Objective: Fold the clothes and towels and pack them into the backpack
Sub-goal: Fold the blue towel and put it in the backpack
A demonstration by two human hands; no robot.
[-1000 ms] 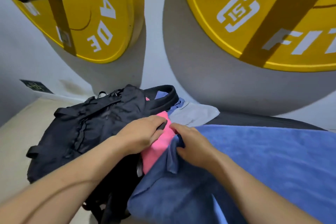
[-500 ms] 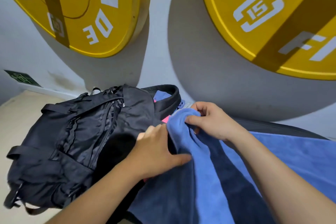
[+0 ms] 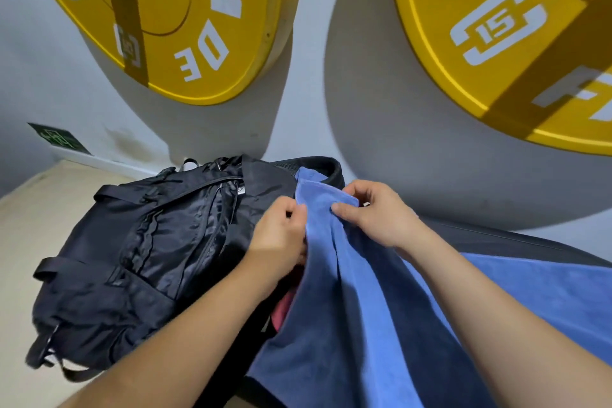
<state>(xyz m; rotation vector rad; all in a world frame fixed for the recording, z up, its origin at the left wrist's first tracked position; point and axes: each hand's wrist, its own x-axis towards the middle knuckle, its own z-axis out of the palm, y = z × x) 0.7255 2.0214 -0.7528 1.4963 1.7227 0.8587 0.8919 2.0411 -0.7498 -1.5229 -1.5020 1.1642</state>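
Pale wall (image 3: pixel 331 43) w/ two yellow wt plates, upper L (image 3: pixel 185 10) & upper R (image 3: pixel 496 43); hard shadows beneath. Beige floor (image 3: pixel 39 225) lower L; green sign (image 3: pixel 59 137) nr skirting.

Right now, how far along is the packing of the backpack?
Done, it seems: a pink cloth sits at the mouth of the backpack. In hand: left hand and right hand both pinch one end of the blue towel there. Left: most of the towel lies outside, unpacked.
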